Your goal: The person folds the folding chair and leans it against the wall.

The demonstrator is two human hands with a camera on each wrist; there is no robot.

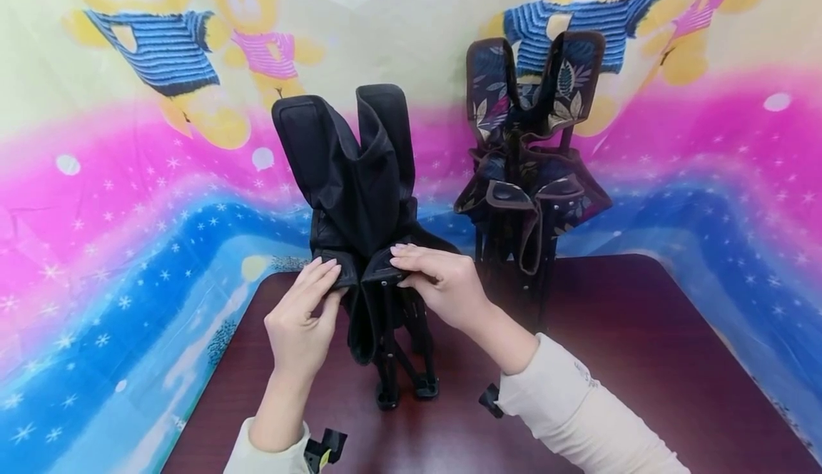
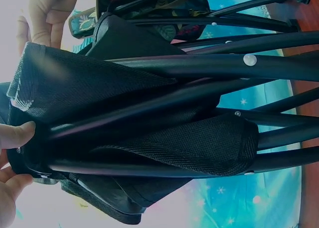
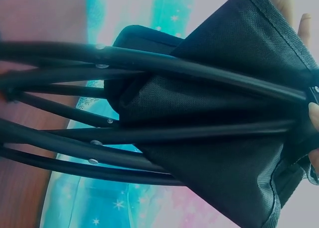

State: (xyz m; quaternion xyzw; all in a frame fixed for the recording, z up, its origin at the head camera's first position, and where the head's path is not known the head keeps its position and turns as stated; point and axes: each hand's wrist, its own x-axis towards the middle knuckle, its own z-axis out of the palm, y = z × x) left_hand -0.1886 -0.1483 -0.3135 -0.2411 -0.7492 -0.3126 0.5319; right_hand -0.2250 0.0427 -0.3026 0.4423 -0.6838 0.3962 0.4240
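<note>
A black fabric folding chair (image 1: 359,181) stands folded on its legs, its two backrest uprights pointing up. Its front seat corners face me, and the cloth sags between them. My left hand (image 1: 298,328) pinches the left corner, thumb below and fingers on top. On the right corner, my right hand (image 1: 452,288) has the same kind of pinch. The left wrist view shows the chair's dark tubes (image 2: 199,66) bunched close together beneath the cloth. In the right wrist view, fingertips (image 3: 314,116) hold the corner at the right edge.
Behind and to the right stands a second folding chair (image 1: 565,96), folded, in dark leaf-patterned cloth. Both stand on a dark red-brown table (image 1: 610,381) with rounded corners. A colourful bear-print cloth (image 1: 160,145) hangs behind the table.
</note>
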